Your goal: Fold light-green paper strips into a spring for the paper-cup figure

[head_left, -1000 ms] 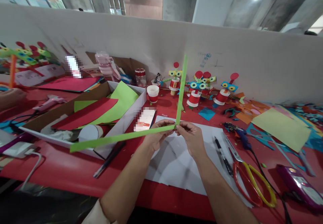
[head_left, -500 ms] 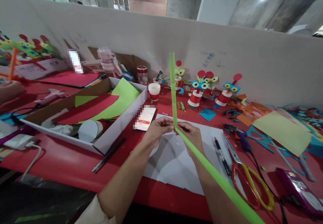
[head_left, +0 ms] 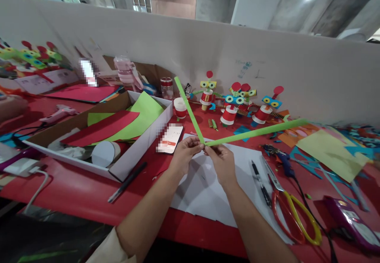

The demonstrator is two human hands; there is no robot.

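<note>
Left hand [head_left: 187, 152] and right hand [head_left: 222, 162]: fingers of both pinched together on green paper strips [head_left: 258, 131], above white paper [head_left: 204, 188] on the red tabletop [head_left: 89, 193].

A craft workshop is shown: a red worktable [head_left: 97, 199] is spread with colored paper [head_left: 334, 152], scissors [head_left: 280, 193], a glue gun [head_left: 280, 158] and paper-cup figures [head_left: 230, 108], and bare concrete is seen beyond a pale partition [head_left: 133, 33]
</note>
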